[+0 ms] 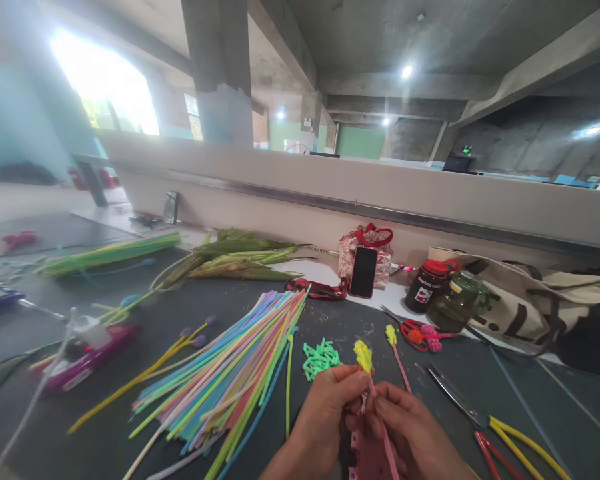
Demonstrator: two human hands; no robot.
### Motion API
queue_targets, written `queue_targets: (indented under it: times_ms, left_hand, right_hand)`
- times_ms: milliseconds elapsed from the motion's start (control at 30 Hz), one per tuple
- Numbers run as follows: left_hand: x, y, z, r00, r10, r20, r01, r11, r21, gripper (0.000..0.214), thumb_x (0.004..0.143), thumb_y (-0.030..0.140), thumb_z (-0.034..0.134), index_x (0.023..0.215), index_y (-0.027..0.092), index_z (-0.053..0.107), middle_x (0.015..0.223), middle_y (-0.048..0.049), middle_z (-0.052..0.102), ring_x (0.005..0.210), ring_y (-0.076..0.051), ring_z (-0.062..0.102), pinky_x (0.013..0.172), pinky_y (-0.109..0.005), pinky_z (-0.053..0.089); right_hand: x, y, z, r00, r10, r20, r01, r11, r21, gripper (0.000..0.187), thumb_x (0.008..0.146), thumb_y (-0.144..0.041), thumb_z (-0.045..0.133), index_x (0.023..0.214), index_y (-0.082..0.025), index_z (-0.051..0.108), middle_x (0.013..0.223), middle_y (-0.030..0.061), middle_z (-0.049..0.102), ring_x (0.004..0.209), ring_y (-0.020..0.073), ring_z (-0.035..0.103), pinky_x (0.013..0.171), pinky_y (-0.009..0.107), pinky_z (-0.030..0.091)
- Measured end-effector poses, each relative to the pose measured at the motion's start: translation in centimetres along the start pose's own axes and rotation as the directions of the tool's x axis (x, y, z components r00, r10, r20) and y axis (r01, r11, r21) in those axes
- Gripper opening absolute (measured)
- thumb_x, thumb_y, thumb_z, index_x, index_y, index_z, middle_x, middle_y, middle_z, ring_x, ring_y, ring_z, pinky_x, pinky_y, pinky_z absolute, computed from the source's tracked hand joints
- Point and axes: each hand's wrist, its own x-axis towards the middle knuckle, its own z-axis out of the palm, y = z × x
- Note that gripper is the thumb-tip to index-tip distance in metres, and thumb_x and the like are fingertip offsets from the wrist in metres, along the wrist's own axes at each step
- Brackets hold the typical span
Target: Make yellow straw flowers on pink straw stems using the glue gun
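My left hand (325, 413) pinches a pink pipe cleaner (389, 443) just below the yellow tuft (363, 355) at its top. Close beside it, my right hand (405, 423) is closed on the same pink stem, which runs down between the hands. Under them, partly hidden, is a pink object (367, 457) with a notched edge. A finished-looking pink stem with a yellow tip (391, 335) lies just beyond my right hand. Short green pipe-cleaner pieces (321, 360) are heaped beyond my left hand.
Left of my hands lies a large bundle of coloured pipe cleaners (230, 373). Yellow-and-red-handled scissors (480, 420) lie at right; smaller red scissors (414, 335) are behind. A phone (363, 272), a black bottle (424, 290) and corn husks (240, 257) line the back. A purple device (90, 357) sits left.
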Motion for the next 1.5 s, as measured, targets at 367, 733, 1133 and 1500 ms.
queue_targets:
  times_ms: [367,733,1133,1500]
  left_hand:
    - [0.1,-0.3,-0.1,0.998,0.044,-0.050,-0.040,0.997,0.070,0.023,0.065,0.033,0.067,0.064,0.011,0.060,0.043,0.0072,0.039,0.037,-0.002,0.028,0.038,-0.016,0.017]
    - [0.2,-0.3,0.1,0.995,0.066,-0.075,-0.057,0.992,0.112,0.029,0.064,0.035,0.066,0.052,0.014,0.051,0.039,0.0077,0.036,0.036,-0.002,0.025,0.039,-0.018,0.014]
    - [-0.1,-0.2,0.3,0.976,0.166,-0.139,-0.138,0.972,0.190,0.030,0.059,0.033,0.069,0.045,0.015,0.049,0.038,0.0072,0.038,0.037,-0.003,0.026,0.040,-0.020,0.015]
    - [-0.5,0.3,0.9,0.986,0.137,-0.094,-0.115,0.972,0.204,0.032,0.056,0.043,0.071,0.058,0.012,0.061,0.041,0.0067,0.040,0.036,-0.003,0.027,0.038,-0.019,0.018]
  right_hand:
    - [0.2,0.7,0.1,0.998,-0.045,0.054,0.040,0.995,0.089,0.013,0.074,-0.027,0.069,0.071,-0.015,0.065,0.056,-0.0008,0.059,0.046,0.0084,0.052,0.055,0.023,0.043]
    - [0.5,1.0,0.3,0.998,-0.062,0.027,0.061,0.997,0.058,0.021,0.071,-0.032,0.071,0.064,-0.015,0.060,0.054,-0.0025,0.055,0.047,0.0089,0.050,0.051,0.021,0.039]
    - [0.6,1.7,0.5,0.997,-0.070,-0.032,0.069,0.998,-0.005,0.025,0.069,-0.035,0.072,0.065,-0.015,0.059,0.052,-0.0045,0.053,0.044,0.0074,0.046,0.045,0.020,0.035]
    - [0.1,0.7,0.7,0.997,-0.070,0.033,0.068,0.996,0.066,0.021,0.076,-0.033,0.067,0.067,-0.016,0.060,0.057,-0.0025,0.057,0.047,0.0077,0.049,0.051,0.022,0.039]
